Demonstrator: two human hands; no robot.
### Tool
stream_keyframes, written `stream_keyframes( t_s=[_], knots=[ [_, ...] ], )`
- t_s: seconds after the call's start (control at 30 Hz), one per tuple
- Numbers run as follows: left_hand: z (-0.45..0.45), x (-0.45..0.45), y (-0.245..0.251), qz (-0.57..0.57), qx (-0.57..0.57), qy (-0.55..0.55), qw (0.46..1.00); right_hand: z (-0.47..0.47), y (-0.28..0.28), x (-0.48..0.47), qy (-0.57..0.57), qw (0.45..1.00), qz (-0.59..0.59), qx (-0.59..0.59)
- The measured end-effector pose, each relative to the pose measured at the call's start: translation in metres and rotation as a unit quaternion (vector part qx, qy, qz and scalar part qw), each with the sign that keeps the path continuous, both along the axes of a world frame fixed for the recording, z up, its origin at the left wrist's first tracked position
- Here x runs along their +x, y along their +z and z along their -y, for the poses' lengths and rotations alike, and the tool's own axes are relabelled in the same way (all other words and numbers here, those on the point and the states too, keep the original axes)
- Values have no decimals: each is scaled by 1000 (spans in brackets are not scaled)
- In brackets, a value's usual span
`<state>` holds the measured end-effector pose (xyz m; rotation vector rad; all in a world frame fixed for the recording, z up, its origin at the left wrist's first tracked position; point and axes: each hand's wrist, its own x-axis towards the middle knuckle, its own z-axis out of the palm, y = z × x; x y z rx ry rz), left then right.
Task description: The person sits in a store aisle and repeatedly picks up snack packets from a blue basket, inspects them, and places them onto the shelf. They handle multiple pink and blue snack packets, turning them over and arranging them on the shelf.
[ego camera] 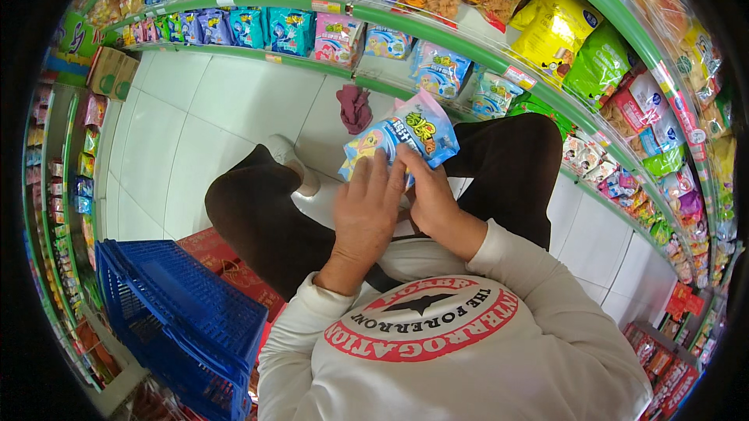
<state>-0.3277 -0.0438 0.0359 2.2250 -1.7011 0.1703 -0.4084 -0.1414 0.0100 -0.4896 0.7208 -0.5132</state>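
Note:
Between my knees, both hands are on snack packets. My right hand (436, 198) grips the side of a blue and pink snack bag (404, 131), thumb or finger across its printed front. My left hand (368, 204) lies with fingers stretched over the bag's lower edge; whether it grips is hard to see. More than one packet seems stacked there, with a pink one showing behind. Just beyond the bag, a crumpled maroon cloth (354, 108) lies on the tiled floor by the shelf's foot. Similar blue bags (440, 70) sit on the lowest shelf.
Green-edged shelves (433, 20) packed with snack bags curve around the front and right. Blue plastic baskets (181, 321) stand at the left, beside a red patterned box (222, 257). Cardboard boxes (112, 73) sit at far left, near another stocked shelf (52, 187).

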Motion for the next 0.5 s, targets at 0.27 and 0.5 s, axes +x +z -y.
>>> stream_keyframes(
  t_s=[0.27, 0.5],
  knots=[
    [-6, 44, 13, -311, -103, 105, 939, 47, -3, -21, 52, 997, 59, 24],
    [1, 71, 1, -754, 99, 100, 642, 53, -4, -5, 165, 985, 18, -55]
  ],
)
